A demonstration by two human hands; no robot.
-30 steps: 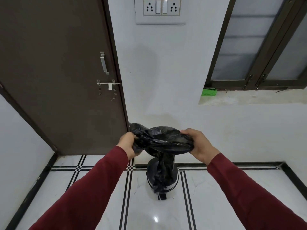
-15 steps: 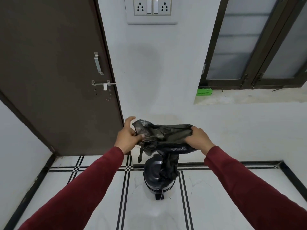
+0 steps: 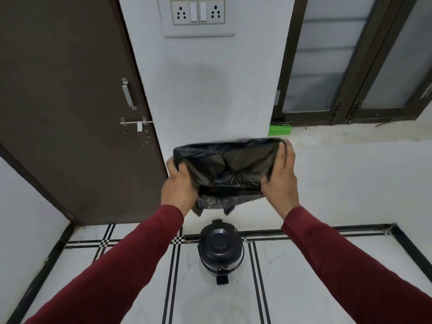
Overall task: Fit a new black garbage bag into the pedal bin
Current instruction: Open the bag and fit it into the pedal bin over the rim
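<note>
Head view: the bag is held in the air above the bin, stretched wide at its mouth between both hands. The left hand is clenched on the bag's left edge; the right hand is clenched on the right edge, fingers curled over the rim. The bin stands on the floor near the wall, directly below the bag, with its lid closed and the pedal facing the person.

Several failures are judged possible. The thin film could tear if the mouth is pulled wider. The lid has not yet been raised, so the bag cannot be lowered in until the pedal is pressed. A lopsided grip could let one edge slip, and the mouth would collapse before it is folded over the bin's rim.
</note>
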